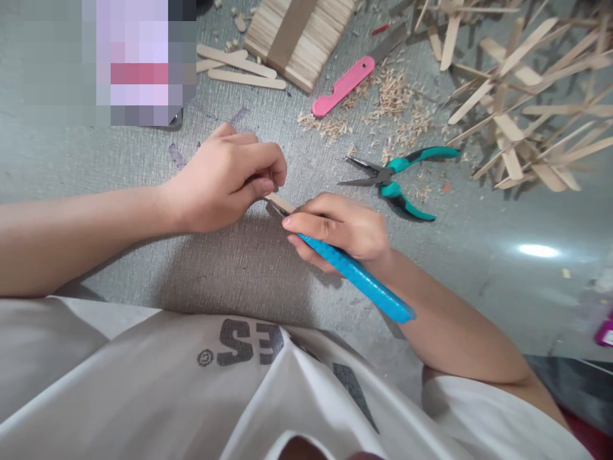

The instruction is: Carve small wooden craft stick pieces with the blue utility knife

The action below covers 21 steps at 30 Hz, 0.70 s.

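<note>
My left hand (234,172) is closed in a pinch on one end of a wooden craft stick (282,203). A blue utility knife (357,275) lies in the grip of my right hand (342,230), its blade up against the stick. The stick's far part is hidden by the fingers of both hands. To the right of my hands, needle-nose pliers (383,176) with teal and black handles rest on the table, jaws spread. A pink-handled folding saw (343,86) lies farther back, beside a heap of wood shavings (395,92).
A banded bundle of craft sticks (275,38) is at the back. Several loose sticks (246,79) lie to its left. Structures of crossed sticks (512,96) fill the back right of the grey table (230,268). A blurred-out area covers the upper left.
</note>
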Each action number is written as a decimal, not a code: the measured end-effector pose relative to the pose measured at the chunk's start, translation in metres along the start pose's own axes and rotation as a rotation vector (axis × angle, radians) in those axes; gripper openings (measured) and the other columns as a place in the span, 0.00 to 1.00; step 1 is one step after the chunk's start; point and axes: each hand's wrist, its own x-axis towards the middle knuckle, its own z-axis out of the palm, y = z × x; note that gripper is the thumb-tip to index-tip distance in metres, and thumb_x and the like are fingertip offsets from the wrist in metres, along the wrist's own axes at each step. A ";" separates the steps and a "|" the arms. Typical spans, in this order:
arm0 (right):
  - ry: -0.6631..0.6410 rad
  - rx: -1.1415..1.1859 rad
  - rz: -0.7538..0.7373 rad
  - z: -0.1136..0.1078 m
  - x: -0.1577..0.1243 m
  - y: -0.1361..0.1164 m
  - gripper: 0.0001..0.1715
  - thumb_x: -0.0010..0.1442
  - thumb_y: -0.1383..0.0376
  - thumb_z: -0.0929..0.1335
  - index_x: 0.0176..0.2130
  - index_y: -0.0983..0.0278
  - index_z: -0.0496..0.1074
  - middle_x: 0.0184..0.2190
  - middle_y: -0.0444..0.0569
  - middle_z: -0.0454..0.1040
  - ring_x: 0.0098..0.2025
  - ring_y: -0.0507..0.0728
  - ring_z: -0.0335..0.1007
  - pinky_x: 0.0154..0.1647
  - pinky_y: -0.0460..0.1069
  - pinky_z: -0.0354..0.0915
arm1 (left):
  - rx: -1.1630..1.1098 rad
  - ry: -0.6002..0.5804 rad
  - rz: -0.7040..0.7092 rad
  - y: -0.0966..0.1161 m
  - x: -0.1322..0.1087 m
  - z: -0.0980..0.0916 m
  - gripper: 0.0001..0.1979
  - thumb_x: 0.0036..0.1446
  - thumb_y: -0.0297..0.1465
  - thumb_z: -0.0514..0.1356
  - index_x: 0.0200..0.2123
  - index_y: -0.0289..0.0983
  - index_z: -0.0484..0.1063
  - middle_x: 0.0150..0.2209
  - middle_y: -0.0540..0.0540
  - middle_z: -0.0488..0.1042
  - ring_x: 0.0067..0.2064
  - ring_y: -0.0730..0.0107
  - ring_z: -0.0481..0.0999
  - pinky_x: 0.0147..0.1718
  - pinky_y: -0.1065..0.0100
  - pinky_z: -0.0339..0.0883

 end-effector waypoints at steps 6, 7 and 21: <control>0.292 -0.313 -0.477 0.006 -0.001 0.009 0.19 0.79 0.65 0.76 0.65 0.52 0.85 0.45 0.45 0.89 0.44 0.50 0.84 0.51 0.49 0.79 | -0.016 -0.029 -0.067 0.004 0.002 -0.002 0.06 0.72 0.33 0.57 0.45 0.46 0.74 0.34 0.50 0.80 0.48 0.63 0.85 0.70 0.49 0.71; 0.288 -0.319 -0.490 0.006 -0.001 0.010 0.21 0.78 0.66 0.76 0.66 0.52 0.84 0.46 0.45 0.89 0.44 0.50 0.84 0.52 0.49 0.79 | -0.018 -0.029 -0.081 0.005 0.002 -0.002 0.05 0.72 0.33 0.57 0.45 0.46 0.74 0.33 0.51 0.79 0.49 0.62 0.86 0.71 0.49 0.71; 0.261 -0.383 -0.522 0.003 0.000 0.004 0.12 0.81 0.62 0.75 0.61 0.54 0.83 0.43 0.42 0.89 0.42 0.49 0.83 0.48 0.47 0.77 | 0.017 -0.075 -0.034 0.004 0.003 -0.001 0.06 0.76 0.33 0.54 0.49 0.42 0.70 0.34 0.56 0.74 0.47 0.76 0.78 0.67 0.59 0.64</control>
